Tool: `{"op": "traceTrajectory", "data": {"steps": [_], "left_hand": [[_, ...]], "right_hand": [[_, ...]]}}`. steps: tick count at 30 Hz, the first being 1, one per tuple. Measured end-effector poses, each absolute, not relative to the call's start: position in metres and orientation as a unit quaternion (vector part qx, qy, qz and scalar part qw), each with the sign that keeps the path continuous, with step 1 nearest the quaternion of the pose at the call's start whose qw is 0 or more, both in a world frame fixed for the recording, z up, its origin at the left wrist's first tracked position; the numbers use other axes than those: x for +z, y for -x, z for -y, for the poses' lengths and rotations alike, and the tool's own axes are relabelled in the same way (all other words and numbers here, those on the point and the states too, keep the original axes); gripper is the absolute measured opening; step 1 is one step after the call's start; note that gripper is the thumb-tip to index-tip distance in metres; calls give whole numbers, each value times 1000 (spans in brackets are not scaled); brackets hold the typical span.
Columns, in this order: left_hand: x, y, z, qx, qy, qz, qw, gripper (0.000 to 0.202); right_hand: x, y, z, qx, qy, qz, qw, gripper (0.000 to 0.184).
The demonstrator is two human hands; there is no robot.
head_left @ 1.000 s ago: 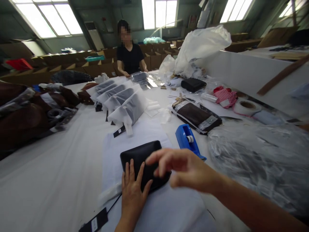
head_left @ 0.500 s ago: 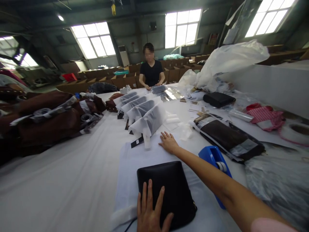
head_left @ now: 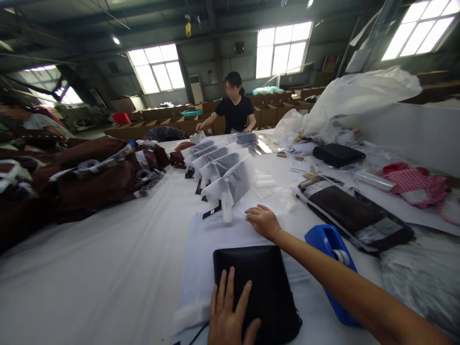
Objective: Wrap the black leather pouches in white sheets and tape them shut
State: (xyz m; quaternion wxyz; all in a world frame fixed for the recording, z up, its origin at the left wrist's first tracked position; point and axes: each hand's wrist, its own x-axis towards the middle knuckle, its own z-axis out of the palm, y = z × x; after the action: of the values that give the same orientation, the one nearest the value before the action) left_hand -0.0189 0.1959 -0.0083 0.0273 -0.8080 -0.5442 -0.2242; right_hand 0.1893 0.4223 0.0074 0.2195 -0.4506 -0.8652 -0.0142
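A black leather pouch (head_left: 262,278) lies on a white dust bag (head_left: 204,239) spread flat on the white table. My left hand (head_left: 230,316) rests on the pouch's near end, fingers apart and flat. My right hand (head_left: 264,221) reaches past the pouch and lies on the far edge of the white bag with its fingers curled down onto the fabric. Whether the fingers pinch the fabric is unclear. Just beyond that hand stands a row of bagged items in white wrappers (head_left: 224,170).
A blue tape dispenser (head_left: 332,254) sits right of my arm. A brown wallet in clear plastic (head_left: 354,215), a black pouch (head_left: 338,154) and a red checked cloth (head_left: 417,182) lie further right. Brown leather bags (head_left: 89,177) pile at left. A person in black (head_left: 235,110) works at the far end.
My right hand left the space above the pouch and stretched forward to the far edge of the white bag, then drew slightly nearer. My view tilted up. The left hand stayed on the pouch.
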Motion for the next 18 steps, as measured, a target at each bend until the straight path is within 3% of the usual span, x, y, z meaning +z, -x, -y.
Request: {"op": "traceTrajectory", "data": {"steps": [7, 14, 18], "left_hand": [[52, 53, -264, -270, 791, 548, -14, 57], [102, 46, -351, -123, 897, 420, -53, 72], [109, 43, -355, -86, 919, 379, -72, 50]], "right_hand": [[48, -198, -371, -93, 328, 881, 329, 14], [64, -204, -317, -105, 272, 900, 323, 21], [62, -211, -301, -79, 318, 890, 315, 20]]}}
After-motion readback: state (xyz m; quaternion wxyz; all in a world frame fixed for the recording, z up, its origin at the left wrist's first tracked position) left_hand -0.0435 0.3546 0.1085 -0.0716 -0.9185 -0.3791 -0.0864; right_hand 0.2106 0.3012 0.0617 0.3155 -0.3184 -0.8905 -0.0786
